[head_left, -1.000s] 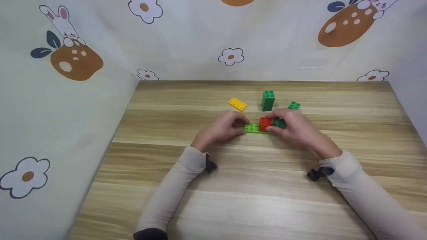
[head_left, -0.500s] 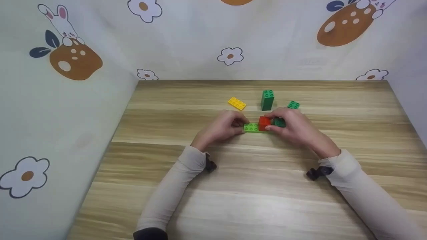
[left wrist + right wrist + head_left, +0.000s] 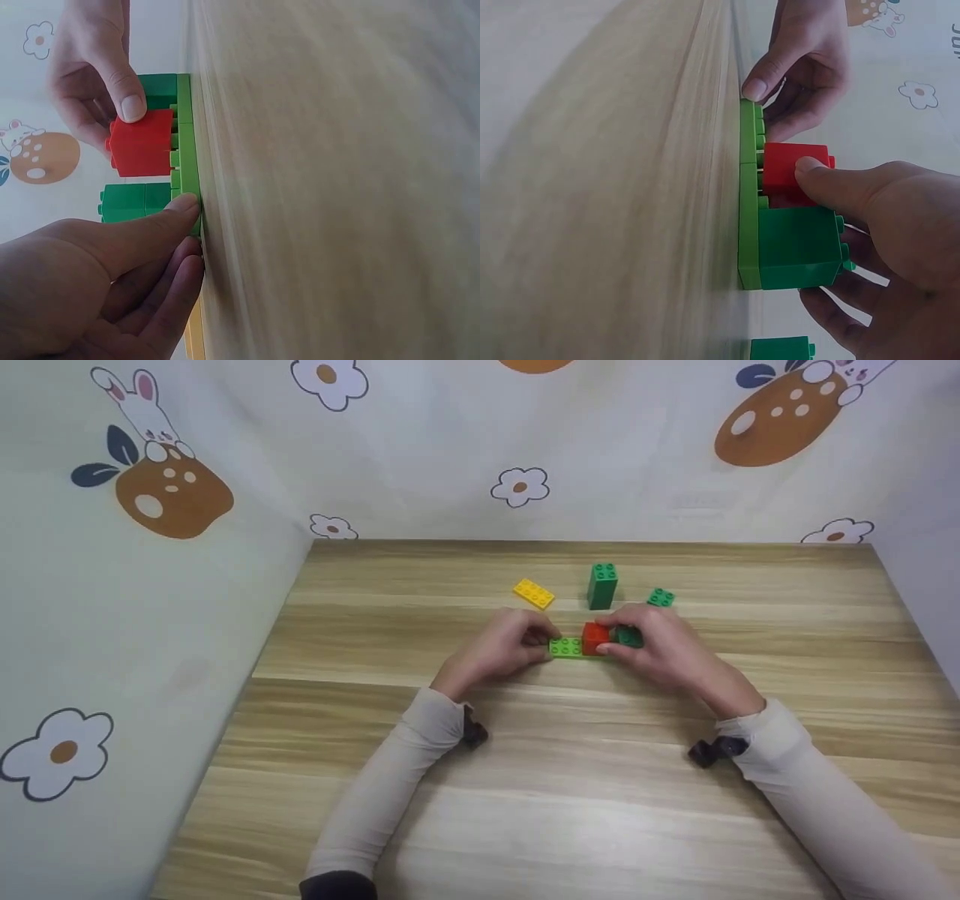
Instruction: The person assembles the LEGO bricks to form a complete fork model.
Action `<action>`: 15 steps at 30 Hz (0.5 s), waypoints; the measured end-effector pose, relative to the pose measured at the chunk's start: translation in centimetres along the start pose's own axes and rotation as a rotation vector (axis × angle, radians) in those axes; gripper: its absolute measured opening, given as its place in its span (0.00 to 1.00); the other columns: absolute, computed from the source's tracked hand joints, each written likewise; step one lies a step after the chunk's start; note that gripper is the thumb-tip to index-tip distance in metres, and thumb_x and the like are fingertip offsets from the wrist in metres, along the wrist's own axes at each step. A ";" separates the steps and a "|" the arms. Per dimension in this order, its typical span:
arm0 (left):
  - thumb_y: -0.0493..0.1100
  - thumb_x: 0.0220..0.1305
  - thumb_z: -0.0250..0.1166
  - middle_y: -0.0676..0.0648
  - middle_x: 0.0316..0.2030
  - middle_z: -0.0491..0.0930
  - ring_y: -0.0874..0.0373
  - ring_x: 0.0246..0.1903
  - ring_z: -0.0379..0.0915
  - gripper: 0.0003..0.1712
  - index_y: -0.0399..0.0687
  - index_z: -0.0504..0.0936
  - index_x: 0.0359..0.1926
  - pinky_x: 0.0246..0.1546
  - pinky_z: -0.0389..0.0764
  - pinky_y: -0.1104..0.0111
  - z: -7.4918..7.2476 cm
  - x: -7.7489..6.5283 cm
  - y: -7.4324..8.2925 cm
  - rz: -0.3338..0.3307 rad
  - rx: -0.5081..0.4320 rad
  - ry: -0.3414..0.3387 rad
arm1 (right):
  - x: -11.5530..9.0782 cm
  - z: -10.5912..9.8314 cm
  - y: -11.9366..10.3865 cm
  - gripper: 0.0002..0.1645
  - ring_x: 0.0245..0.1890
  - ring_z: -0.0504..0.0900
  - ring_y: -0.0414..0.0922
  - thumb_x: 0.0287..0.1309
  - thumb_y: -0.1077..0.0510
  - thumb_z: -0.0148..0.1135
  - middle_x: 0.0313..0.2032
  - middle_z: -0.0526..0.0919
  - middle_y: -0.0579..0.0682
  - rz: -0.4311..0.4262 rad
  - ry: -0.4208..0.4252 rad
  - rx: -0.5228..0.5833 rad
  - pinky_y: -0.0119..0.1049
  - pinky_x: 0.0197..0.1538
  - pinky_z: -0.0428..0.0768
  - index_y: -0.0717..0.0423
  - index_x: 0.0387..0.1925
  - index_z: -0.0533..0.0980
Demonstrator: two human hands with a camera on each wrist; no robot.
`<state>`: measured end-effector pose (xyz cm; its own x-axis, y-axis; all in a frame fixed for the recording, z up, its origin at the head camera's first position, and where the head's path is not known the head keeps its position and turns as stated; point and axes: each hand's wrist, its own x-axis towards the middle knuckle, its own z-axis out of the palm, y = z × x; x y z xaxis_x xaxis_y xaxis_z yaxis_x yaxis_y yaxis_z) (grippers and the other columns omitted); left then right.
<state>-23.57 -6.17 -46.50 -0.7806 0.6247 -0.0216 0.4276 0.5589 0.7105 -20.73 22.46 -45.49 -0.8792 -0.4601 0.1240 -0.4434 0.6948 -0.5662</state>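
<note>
The right hand's (image 3: 660, 643) grip is narrow, thumb and fingers pinching a red block (image 3: 592, 640). The block is glossy, cube-like (no side looks clearly longest), and its studs point up. It is above the middle of a light green strip (image 3: 565, 647), whose long axis runs left to right along the counter (image 3: 555, 765). The left hand (image 3: 504, 649) pinches the strip's left end. A dark green block (image 3: 799, 247) sits on the right end, studs up, largely hidden by the right hand from the head view. The right wrist view shows its whole side, a seam in the strip, and strip studs in a slim gap under the red block. Farther back stand a green tower (image 3: 602, 587) and a yellow plate (image 3: 533, 594).
</note>
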 end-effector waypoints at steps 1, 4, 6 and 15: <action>0.35 0.69 0.74 0.46 0.51 0.91 0.57 0.50 0.86 0.16 0.43 0.90 0.57 0.59 0.87 0.63 0.0 0.0 0.0 0.001 -0.002 0.000 | 0.0 0.0 0.0 0.25 0.59 0.87 0.56 0.66 0.51 0.78 0.57 0.90 0.56 0.000 0.003 -0.002 0.59 0.65 0.83 0.53 0.61 0.86; 0.35 0.69 0.74 0.46 0.51 0.91 0.57 0.50 0.87 0.16 0.43 0.90 0.57 0.59 0.87 0.63 0.0 0.1 0.1 -0.003 -0.004 -0.001 | 0.0 0.1 0.0 0.25 0.59 0.87 0.55 0.66 0.51 0.78 0.57 0.90 0.55 -0.004 0.006 -0.006 0.59 0.65 0.84 0.52 0.61 0.86; 0.35 0.68 0.75 0.47 0.52 0.91 0.57 0.50 0.86 0.17 0.44 0.90 0.57 0.59 0.87 0.64 0.0 0.0 0.1 -0.012 -0.001 -0.003 | -0.1 0.1 -0.1 0.25 0.59 0.87 0.56 0.66 0.50 0.78 0.57 0.90 0.55 -0.005 0.006 -0.011 0.59 0.65 0.83 0.52 0.61 0.86; 0.35 0.68 0.75 0.46 0.50 0.91 0.57 0.49 0.86 0.16 0.43 0.90 0.56 0.58 0.87 0.64 0.1 0.2 0.3 -0.044 -0.015 -0.002 | 0.0 0.2 -0.2 0.24 0.55 0.88 0.54 0.65 0.50 0.79 0.55 0.91 0.54 -0.033 0.025 -0.050 0.56 0.61 0.86 0.51 0.60 0.87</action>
<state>-23.56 -5.90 -46.36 -0.7977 0.6007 -0.0540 0.3862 0.5775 0.7193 -20.61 22.20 -45.59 -0.8676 -0.4699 0.1624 -0.4799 0.7063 -0.5204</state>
